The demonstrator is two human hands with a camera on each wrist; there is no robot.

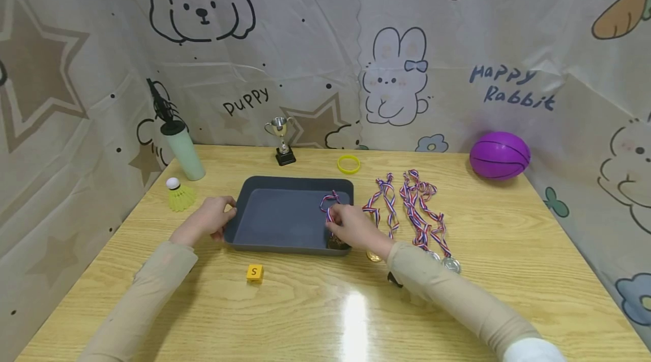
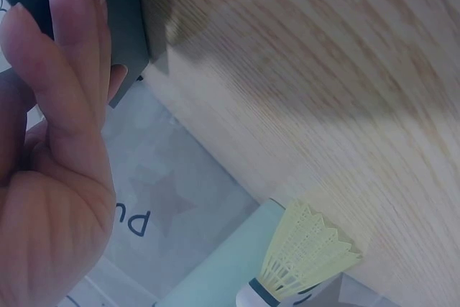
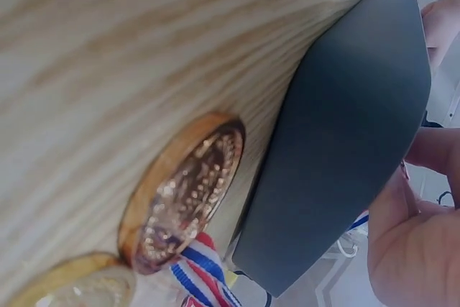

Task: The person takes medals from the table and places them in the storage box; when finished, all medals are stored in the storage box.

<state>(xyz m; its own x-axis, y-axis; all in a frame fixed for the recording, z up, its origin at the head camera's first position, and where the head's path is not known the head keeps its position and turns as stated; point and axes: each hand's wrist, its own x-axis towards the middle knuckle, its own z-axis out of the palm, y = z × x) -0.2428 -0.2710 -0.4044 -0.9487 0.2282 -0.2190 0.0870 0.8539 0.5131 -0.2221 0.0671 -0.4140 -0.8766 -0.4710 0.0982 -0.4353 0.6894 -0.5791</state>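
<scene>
Two beige sleeves (image 1: pixel 147 291) reach in nearest, over the wooden tabletop (image 1: pixel 285 317). On it lies a grey tray (image 1: pixel 280 215), its left rim gripped by the fingers of the left hand (image 1: pixel 211 218). Right-hand fingers pinch a striped ribbon (image 1: pixel 333 197); the right hand (image 1: pixel 353 226) is over the tray's right end, a dark medal (image 1: pixel 337 242) inside the near right corner. A yellow cube (image 1: pixel 255 273) sits in front.
</scene>
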